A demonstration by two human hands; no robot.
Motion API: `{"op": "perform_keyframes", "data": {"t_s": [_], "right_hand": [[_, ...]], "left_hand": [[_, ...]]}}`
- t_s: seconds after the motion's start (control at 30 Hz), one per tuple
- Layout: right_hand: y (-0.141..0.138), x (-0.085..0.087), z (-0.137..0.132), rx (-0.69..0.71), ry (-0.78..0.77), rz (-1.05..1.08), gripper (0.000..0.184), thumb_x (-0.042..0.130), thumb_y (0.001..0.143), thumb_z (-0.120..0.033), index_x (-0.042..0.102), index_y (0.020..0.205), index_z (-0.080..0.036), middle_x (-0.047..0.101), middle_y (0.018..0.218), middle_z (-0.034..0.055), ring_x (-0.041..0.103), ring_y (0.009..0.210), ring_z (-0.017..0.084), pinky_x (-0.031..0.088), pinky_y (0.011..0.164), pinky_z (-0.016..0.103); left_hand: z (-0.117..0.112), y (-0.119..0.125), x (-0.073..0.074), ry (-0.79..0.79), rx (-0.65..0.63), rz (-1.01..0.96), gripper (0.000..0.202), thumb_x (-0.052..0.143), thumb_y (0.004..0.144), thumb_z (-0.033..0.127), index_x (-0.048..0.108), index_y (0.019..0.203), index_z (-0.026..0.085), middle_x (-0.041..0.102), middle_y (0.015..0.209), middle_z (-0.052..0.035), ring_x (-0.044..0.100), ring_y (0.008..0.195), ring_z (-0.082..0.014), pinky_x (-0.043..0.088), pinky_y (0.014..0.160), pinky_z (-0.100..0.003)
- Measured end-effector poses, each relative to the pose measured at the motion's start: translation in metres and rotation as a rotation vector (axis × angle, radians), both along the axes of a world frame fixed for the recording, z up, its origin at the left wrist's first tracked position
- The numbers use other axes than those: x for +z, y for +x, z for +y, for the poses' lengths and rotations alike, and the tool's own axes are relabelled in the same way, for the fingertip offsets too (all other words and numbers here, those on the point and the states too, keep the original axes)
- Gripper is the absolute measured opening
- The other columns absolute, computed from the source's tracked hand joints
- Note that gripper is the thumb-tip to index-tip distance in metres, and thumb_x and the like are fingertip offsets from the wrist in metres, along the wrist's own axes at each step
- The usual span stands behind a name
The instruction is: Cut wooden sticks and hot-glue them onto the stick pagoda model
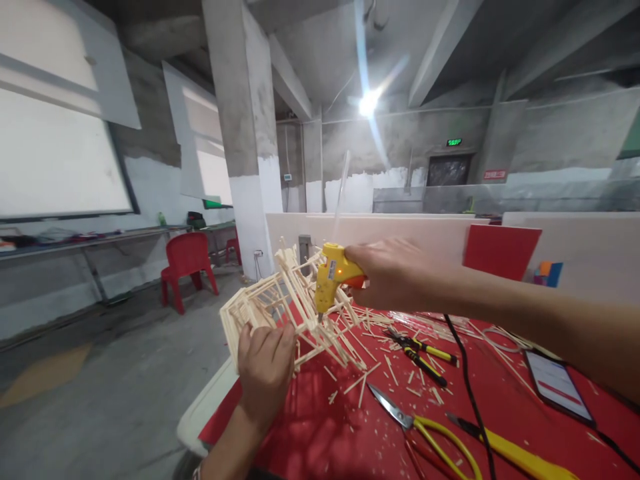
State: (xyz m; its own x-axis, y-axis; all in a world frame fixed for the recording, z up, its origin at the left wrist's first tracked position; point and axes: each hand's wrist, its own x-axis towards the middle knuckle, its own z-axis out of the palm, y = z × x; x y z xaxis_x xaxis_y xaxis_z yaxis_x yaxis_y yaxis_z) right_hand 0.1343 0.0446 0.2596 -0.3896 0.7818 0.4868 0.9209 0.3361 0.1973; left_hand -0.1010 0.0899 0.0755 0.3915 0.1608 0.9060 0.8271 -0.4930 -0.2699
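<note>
My right hand (385, 270) is wrapped round a yellow hot glue gun (331, 280) with a small orange light on its side. A clear glue stick (343, 190) stands up out of its back end. The gun points down, its nozzle at or very near a joint of a wooden stick model (260, 297). This frame of thin pale sticks is tilted at the table's left side. My left hand (267, 357) grips the frame's near side, its fingers curled over the sticks. The exact contact at the nozzle is too small to make out.
On the red tabletop (320, 440) lie pliers (423, 353), yellow-handled scissors (415, 420), a yellow utility knife (520, 453), a phone (559, 387) and scattered stick offcuts. A black cable (466, 373) crosses the right side. White boards (400, 233) stand behind; a red chair (187, 267) is left.
</note>
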Motion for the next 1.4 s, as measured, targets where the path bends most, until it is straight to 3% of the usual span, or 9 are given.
{"op": "perform_keyframes", "data": {"t_s": [0.3, 1.4], "right_hand": [[-0.009, 0.007, -0.012, 0.011, -0.056, -0.126, 0.019, 0.058, 0.073, -0.027, 0.063, 0.09, -0.021, 0.071, 0.085, 0.0042, 0.051, 0.06, 0.013, 0.016, 0.052, 0.029], [-0.009, 0.004, -0.009, 0.059, 0.026, -0.179, 0.014, 0.056, 0.077, -0.024, 0.062, 0.09, -0.022, 0.07, 0.081, 0.003, 0.049, 0.057, 0.012, 0.014, 0.052, 0.029]], "left_hand": [[-0.002, 0.002, 0.0, -0.001, -0.036, -0.016, 0.015, 0.06, 0.09, 0.01, 0.066, 0.103, 0.013, 0.071, 0.076, -0.0067, 0.057, 0.075, -0.0234, 0.04, 0.095, -0.053], [-0.004, -0.001, -0.004, -0.015, -0.093, -0.022, 0.021, 0.059, 0.089, 0.007, 0.063, 0.108, 0.013, 0.069, 0.077, -0.0075, 0.053, 0.077, -0.0236, 0.042, 0.091, -0.054]]}}
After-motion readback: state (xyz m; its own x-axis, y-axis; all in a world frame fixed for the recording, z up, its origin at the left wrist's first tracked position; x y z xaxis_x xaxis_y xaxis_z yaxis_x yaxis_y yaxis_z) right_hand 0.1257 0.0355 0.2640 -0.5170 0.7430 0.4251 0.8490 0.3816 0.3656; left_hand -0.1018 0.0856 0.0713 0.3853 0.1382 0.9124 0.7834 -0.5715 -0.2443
